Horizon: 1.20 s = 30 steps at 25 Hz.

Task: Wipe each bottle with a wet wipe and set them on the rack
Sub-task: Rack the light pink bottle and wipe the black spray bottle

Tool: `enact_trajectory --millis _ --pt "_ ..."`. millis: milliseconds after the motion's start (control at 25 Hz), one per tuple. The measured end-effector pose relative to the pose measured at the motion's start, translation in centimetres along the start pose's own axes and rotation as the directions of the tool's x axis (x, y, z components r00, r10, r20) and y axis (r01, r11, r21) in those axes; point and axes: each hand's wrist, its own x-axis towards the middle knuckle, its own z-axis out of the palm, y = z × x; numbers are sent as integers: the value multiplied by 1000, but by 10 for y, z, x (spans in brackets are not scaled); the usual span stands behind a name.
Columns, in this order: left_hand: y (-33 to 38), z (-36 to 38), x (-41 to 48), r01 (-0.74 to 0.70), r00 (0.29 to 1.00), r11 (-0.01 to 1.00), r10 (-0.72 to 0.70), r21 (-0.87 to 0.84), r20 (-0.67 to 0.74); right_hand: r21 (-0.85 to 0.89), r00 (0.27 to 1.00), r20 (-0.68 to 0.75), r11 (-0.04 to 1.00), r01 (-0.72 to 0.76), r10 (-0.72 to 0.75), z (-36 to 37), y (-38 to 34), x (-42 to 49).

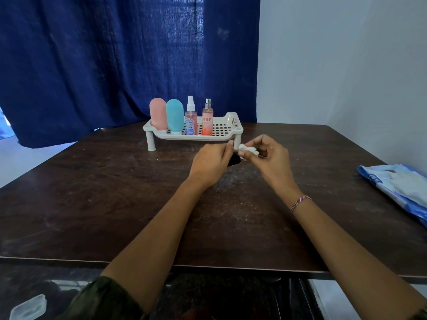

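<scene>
A dark blue curtain (92, 65) fills the view from 9 to 12 o'clock behind a dark wooden table (92, 204). At the table's 12 o'clock edge stands a white perforated rack (233, 122) on short legs. A blue and white wipes pack (399, 185) lies flat at 3 o'clock near the table's edge, well apart from everything else. Both bare forearms reach in from 6 o'clock. The left hand (208, 165) and the right hand (270, 158) meet just on the 6 o'clock side of the rack's right front leg. Four bottles stand upright in a row in the rack's left half: a pink tube (157, 114), a teal tube (175, 116), a pink spray bottle (191, 121) and an orange spray bottle (207, 121). The left fingers curl round a small black item (234, 160), mostly hidden, so its kind cannot be told. The right fingers pinch a bunched white wet wipe (248, 149) against it. A thin pink bracelet (300, 202) circles the right wrist.
</scene>
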Motion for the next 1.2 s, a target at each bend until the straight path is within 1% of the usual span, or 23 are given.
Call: enact_trajectory --millis 40,120,240,360,440,560,720,840,920,960,1040,1120,1200 --pt "1 0 0 17 1000 999 -17 -39 0 2 1000 4 1000 25 -25 -1 0 0" --pt "1 -2 1 46 999 993 -48 -111 -22 2 994 59 995 97 -97 -2 1 0" --pt "-2 -5 2 58 995 988 -68 -141 -66 10 975 162 988 155 -155 -4 2 1" --pt "-3 -3 0 22 999 998 -24 -60 -30 64 979 173 993 96 -105 -5 3 0" --pt "-3 -1 0 1 1000 1000 -1 -20 -7 64 980 185 996 62 -73 -4 3 -1" --pt "-3 -2 0 6 1000 1000 -7 -31 -24 29 981 191 999 13 -18 -3 4 2" --pt "-2 -3 -1 13 999 999 -15 -52 -40 89 982 191 996 -7 -10 -5 2 1" --pt "-2 -4 -1 6 999 1000 -6 -14 -52 -31 980 190 997 65 -57 -3 1 0" --pt "-1 -2 -1 -15 1000 1000 15 27 -23 -97 986 148 991 88 -73 -1 2 0" --pt "-1 -2 -2 -38 999 998 38 51 -2 -116 991 125 991 70 -55 1 2 1" --pt "1 0 -3 -91 996 993 89 78 27 -112 994 101 993 -22 33 1 3 1" --pt "3 0 -4 -106 994 992 103 74 41 -51 988 104 992 -112 116 0 4 1" --pt "2 -1 -3 -76 997 995 75 58 26 29 983 128 990 -139 134 -3 3 1"
